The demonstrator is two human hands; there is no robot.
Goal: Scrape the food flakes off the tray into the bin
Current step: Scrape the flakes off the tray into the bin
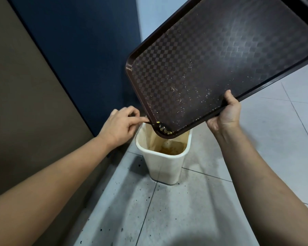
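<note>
A dark brown checkered tray [220, 55] is tilted, its low corner hanging over a white bin [164, 166] on the floor. My right hand [226, 112] grips the tray's near edge, thumb over the rim. My left hand [121, 125] pinches the handle of a dark spoon [161, 127] whose bowl rests in the tray's low corner. A small heap of yellowish food flakes [165, 131] lies in that corner by the spoon. Fine flakes are scattered across the tray's lower half [190, 93]. The bin's inside is stained brown.
A dark blue panel [82, 50] and a brown wall [21, 96] stand to the left, close to the bin. The grey tiled floor [212, 201] around the bin has dark specks on it.
</note>
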